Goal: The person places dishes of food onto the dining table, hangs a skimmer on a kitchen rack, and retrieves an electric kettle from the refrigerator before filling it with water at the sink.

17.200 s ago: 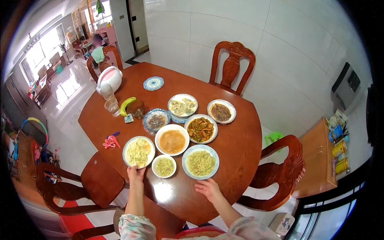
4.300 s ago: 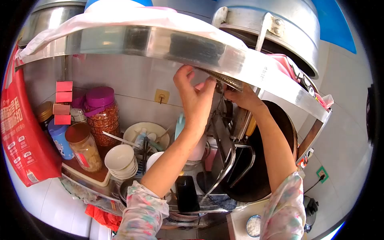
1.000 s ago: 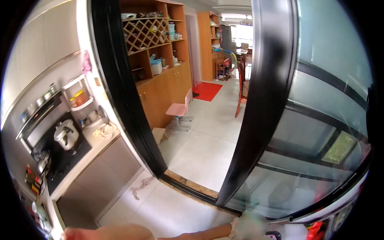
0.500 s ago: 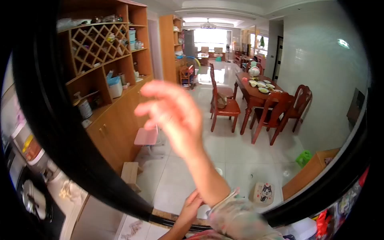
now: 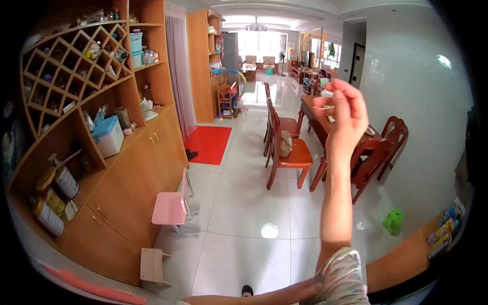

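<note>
My right hand point(image 5: 346, 104) is raised at the right of centre, in front of the dining table point(image 5: 315, 119). Its fingers are bent and apart, and I make out nothing held in them. The hand covers much of the tabletop, with small parts of white dishes showing around it. A patterned sleeve point(image 5: 345, 274) covers my upper right forearm. My left forearm point(image 5: 249, 296) crosses the bottom edge, and my left hand is hidden from view.
Wooden chairs point(image 5: 292, 152) surround the table. At left are a wooden cabinet point(image 5: 137, 168), a pink chair point(image 5: 169, 207) and a low stool point(image 5: 152, 264). A red mat point(image 5: 211, 145) lies on the floor. A green plastic item point(image 5: 393, 222) is at right.
The view has moved from a kitchen shelf through the doorway, and the cabinet and chairs look nearer. My right hand has shifted right; my left hand, visible half a second ago, has gone from sight.
</note>
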The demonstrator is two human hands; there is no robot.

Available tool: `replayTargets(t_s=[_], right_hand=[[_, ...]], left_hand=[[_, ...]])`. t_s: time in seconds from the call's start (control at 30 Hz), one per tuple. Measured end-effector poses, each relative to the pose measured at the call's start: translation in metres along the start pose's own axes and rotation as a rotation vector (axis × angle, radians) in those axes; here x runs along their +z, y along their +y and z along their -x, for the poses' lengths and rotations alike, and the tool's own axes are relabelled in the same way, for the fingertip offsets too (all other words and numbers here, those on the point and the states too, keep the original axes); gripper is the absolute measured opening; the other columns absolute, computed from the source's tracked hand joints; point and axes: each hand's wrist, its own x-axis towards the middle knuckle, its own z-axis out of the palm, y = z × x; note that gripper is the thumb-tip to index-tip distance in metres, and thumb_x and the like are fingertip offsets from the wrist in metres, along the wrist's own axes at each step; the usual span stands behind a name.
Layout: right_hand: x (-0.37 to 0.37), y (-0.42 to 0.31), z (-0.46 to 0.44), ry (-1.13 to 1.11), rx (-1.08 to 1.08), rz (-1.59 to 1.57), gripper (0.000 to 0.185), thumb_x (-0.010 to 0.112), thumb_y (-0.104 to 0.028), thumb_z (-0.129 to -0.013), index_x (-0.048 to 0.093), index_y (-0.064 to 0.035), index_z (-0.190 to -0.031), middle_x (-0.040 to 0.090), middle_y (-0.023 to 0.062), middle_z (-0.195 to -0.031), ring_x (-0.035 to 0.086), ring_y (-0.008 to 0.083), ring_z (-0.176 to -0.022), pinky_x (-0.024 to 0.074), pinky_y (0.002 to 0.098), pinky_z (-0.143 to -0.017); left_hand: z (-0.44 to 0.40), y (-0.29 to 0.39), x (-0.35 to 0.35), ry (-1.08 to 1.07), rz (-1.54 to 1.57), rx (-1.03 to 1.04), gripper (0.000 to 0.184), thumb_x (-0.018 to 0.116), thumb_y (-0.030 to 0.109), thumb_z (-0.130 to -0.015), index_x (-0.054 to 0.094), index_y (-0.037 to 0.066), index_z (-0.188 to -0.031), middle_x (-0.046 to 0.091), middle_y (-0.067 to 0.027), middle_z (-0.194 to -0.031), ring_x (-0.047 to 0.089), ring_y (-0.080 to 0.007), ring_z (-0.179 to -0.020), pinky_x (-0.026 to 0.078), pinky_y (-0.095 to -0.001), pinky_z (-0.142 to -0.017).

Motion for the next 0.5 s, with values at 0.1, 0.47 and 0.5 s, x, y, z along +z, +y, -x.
replayTargets(t_s=[0.1, 0.47, 0.5], right_hand=[[0.006, 0.11, -0.012, -0.368, -0.369, 0.584, 0.017, 0.055, 0.001, -0.078, 0.06, -0.0054, -0.092, 0.06, 0.0074, -0.087, 0.062, 0.0202, -0.069, 0.0482, 0.0281, -0.057], [0.087, 0.546, 0.035, -1.001, -0.45, 1.205, 0.016, 0.06, -0.015, -0.073, 0.06, -0.0092, -0.087, 0.052, 0.0092, -0.112, 0.057, 0.0218, -0.08, 0.0491, 0.0346, -0.059], [0.096, 0.563, 0.034, -0.986, -0.406, 1.188, 0.017, 0.06, -0.015, -0.073, 0.059, -0.0093, -0.089, 0.053, 0.009, -0.112, 0.057, 0.0222, -0.084, 0.0493, 0.0341, -0.062]], left_hand=[[-0.001, 0.044, -0.066, 0.025, -0.411, 0.142, 0.033, 0.057, 0.02, -0.083, 0.05, 0.005, -0.111, 0.057, -0.0133, -0.099, 0.055, -0.0249, -0.092, 0.045, -0.0352, -0.075], [-0.003, 0.141, -0.395, 0.262, -0.854, 0.687, 0.012, 0.059, 0.014, -0.078, 0.059, 0.004, -0.086, 0.06, -0.0086, -0.083, 0.06, -0.0246, -0.087, 0.05, -0.033, -0.067], [-0.005, 0.141, -0.436, 0.259, -0.673, 0.597, 0.012, 0.061, 0.012, -0.077, 0.061, 0.006, -0.088, 0.061, -0.0099, -0.083, 0.06, -0.026, -0.083, 0.049, -0.0357, -0.069]])
